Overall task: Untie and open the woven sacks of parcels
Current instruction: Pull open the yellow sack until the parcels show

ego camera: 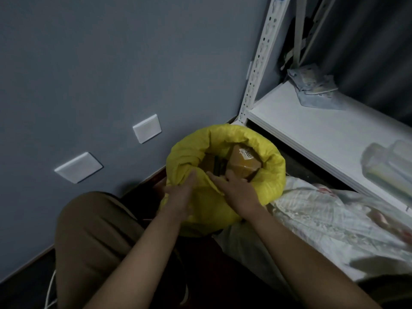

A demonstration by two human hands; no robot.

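**Yellow sack opened, white sack waiting**

One yellow sack stands on the floor in the corner between the grey wall and the white shelf rack, its mouth already untied and its rim rolled outward into a thick collar. Inside, one brown parcel with a white label lies uppermost; a second brown parcel and a dark item beside it are only partly visible, so the full count is uncertain. The left hand lies on the near rim with fingers straight and together, pressing the fabric down. The right hand reaches over the same rim toward the parcels; whether its fingertips pinch anything cannot be told. One white sack lies on its side just right of the yellow one, its mouth out of view. By this evidence the first sack is essentially done, and the white one probably remains. Two white wall plates are on the wall.
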